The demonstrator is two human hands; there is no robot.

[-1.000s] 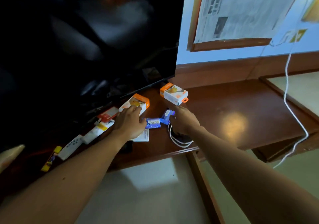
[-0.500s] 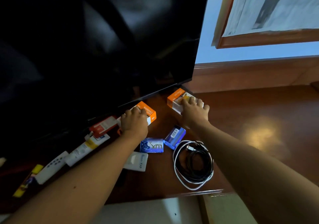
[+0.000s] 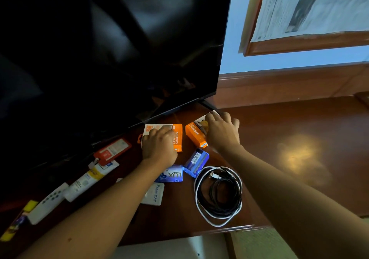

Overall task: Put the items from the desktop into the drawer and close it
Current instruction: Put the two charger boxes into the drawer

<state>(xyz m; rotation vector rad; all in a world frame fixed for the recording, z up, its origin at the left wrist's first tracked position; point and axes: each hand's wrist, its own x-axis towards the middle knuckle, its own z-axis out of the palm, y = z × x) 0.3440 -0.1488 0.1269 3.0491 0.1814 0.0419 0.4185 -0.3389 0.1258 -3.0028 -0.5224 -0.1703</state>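
Two orange-and-white fast charger boxes lie on the dark wooden desktop (image 3: pixel 289 131) under the screen's lower edge. My left hand (image 3: pixel 158 144) is closed over the left charger box (image 3: pixel 177 137). My right hand (image 3: pixel 222 132) grips the right charger box (image 3: pixel 194 134), which is tilted. In front of them lie a blue barcode box (image 3: pixel 196 162), a blue Lux soap packet (image 3: pixel 172 176), a white card (image 3: pixel 154 196) and a coil of black and white cables (image 3: pixel 218 197). No drawer is in view.
A large black screen (image 3: pixel 99 49) leans over the back left of the desk. To the left lie a red tag (image 3: pixel 111 151), a white tube (image 3: pixel 85 183), a white remote (image 3: pixel 49 203) and a yellow packet (image 3: pixel 18 220). A framed picture (image 3: pixel 307 19) hangs on the wall.
The view has closed in on the desk. Both hands went from the small blue items to the charger boxes and now grip them; the right box has tilted and shifted.
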